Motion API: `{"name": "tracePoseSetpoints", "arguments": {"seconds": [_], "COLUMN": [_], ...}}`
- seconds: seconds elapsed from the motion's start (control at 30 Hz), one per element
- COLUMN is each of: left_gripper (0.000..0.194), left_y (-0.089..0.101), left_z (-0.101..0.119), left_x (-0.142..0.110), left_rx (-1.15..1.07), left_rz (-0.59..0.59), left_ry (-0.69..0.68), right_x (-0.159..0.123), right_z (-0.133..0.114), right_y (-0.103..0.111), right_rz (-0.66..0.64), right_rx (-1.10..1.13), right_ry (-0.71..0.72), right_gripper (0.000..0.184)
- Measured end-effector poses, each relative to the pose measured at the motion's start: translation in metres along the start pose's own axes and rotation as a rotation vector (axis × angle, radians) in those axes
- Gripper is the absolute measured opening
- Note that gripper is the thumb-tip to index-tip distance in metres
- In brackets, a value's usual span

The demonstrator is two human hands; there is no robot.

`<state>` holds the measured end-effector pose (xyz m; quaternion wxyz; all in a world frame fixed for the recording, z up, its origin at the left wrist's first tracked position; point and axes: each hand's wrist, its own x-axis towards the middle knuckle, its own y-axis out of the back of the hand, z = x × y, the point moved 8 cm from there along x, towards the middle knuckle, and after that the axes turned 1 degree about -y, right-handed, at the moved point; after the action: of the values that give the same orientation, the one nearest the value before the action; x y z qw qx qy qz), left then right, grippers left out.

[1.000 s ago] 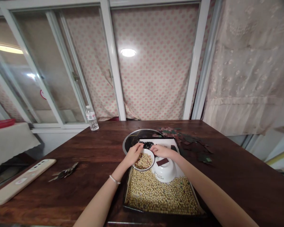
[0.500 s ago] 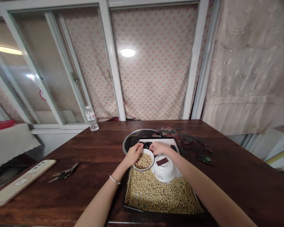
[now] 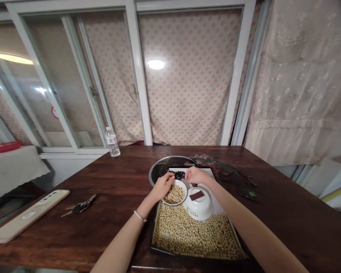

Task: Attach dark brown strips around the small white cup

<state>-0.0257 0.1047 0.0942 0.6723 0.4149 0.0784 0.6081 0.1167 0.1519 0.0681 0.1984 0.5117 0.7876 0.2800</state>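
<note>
My left hand (image 3: 164,185) is at the left rim of a white bowl (image 3: 185,189), its fingers curved together over the edge. The bowl stands upright and holds pale yellow soybeans (image 3: 174,194). My right hand (image 3: 196,175) is pinched at the far end of the tray, just beside small black beans (image 3: 178,174); anything between its fingertips is too small to make out. An upside-down white bowl (image 3: 200,207) with a dark red strip (image 3: 196,195) on its base is close by, under the right forearm. More soybeans (image 3: 197,235) cover the near part of a black-edged tray (image 3: 170,253).
Behind the tray is a round metal-rimmed dish (image 3: 152,175). Dark green and reddish scraps (image 3: 230,168) lie to its right. On the left are a water bottle (image 3: 112,143), keys (image 3: 81,206) and a phone (image 3: 31,214). The wooden table (image 3: 122,172) reaches toward the windows.
My right hand has shifted slightly right, away from the left hand, showing more of the black beans. My left hand stays by the bowl; the whole view has shifted a little.
</note>
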Motion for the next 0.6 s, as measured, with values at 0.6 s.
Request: {"name": "tracePoseSetpoints", "arguments": {"seconds": [0.6], "left_gripper": [0.024], "left_y": [-0.013], "left_z": [0.047], "left_x": [-0.010], "left_rx": [-0.026], "left_rz": [-0.056], "left_ry": [-0.142], "right_x": [-0.070], "right_z": [-0.010], "right_y": [0.008], "right_rz": [0.328], "right_rx": [0.498], "right_ry": [0.361], "right_gripper": [0.015]}}
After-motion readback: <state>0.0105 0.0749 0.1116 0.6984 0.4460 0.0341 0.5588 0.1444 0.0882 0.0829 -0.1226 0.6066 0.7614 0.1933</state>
